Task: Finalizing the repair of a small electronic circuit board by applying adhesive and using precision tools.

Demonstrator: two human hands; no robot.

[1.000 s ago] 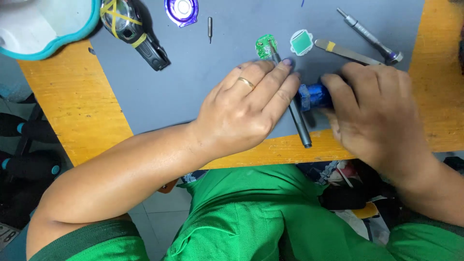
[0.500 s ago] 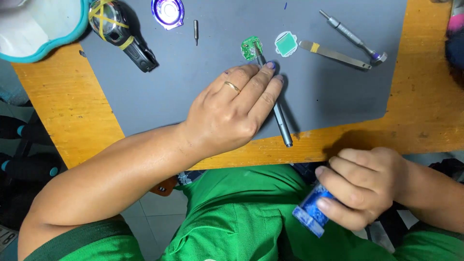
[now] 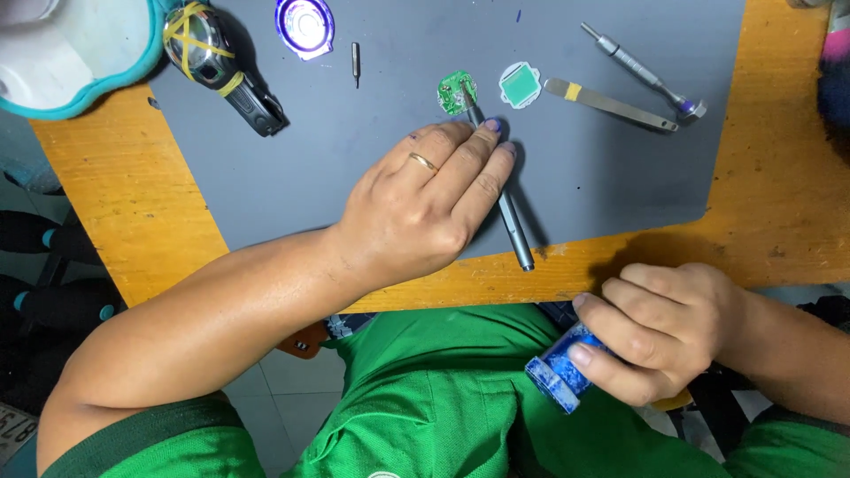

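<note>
Working from the left of my view: at about ten o'clock a white bowl-like thing with a teal rim (image 3: 53, 62) is cut off by the frame, so I cannot say what it is. Next to it lies a black device wrapped in yellow bands (image 3: 217, 66); at twelve o'clock sit a shiny purple round piece (image 3: 305, 25) and a small loose metal bit (image 3: 356, 64) — light enough, I judge, to roll off the grey mat (image 3: 354, 177) if the table (image 3: 115, 204) is bumped.

My left hand (image 3: 425, 208) rests flat, fingers together, pinning a grey pen-shaped screwdriver (image 3: 512, 228) whose tip touches the small green circuit board (image 3: 457, 92) at about one o'clock of the hand. The palm hides most of the shaft, so I cannot tell how firmly it is held; a slip could drag the tip across the board or flick it away.

Just right of the board lies a small green square part (image 3: 519, 85), then a flat metal pry tool (image 3: 609, 104) and a second slim driver (image 3: 645, 73) toward two o'clock.

My right hand (image 3: 660, 332) is down at five o'clock, off the table and over my lap, closed around a small blue container (image 3: 561, 370) — tilted, its end pointing down-left. Whether it is capped I cannot make out; if open, it could spill onto the green clothing.
</note>
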